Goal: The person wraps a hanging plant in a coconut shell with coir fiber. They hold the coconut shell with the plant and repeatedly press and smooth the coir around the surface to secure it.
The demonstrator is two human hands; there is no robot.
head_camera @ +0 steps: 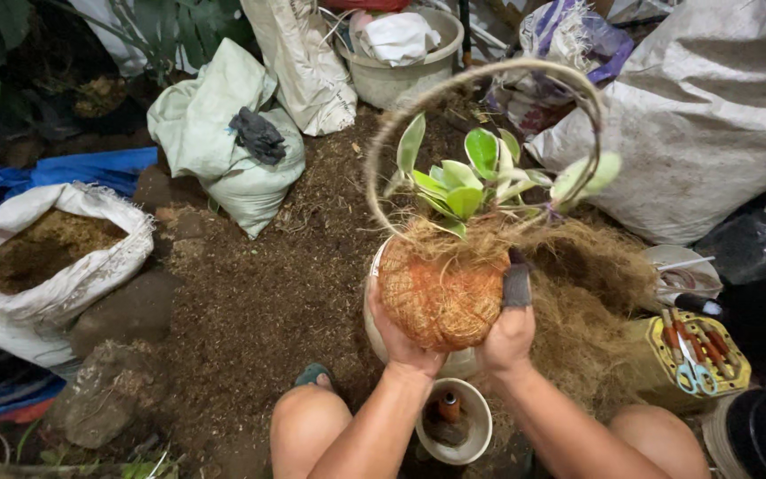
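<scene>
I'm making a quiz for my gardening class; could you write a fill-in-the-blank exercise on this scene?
1. Both hands, left hand and right hand, hold a round orange fibre-wrapped ball with a ____ growing from its top.
2. The blue-handled scissors lie on the person's ____ side.
3. The open white sack at the left holds brown ____.

Missing words: plant; right; soil

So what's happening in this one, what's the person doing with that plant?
A person, seen from above with bare knees at the bottom, holds up a fibre-wrapped root ball with a leafy plant on top. The left hand cups its side from below; the right hand steadies the other side, its grip on a small dark object. An open sack of soil sits at left, a tray with scissors at right.
</scene>
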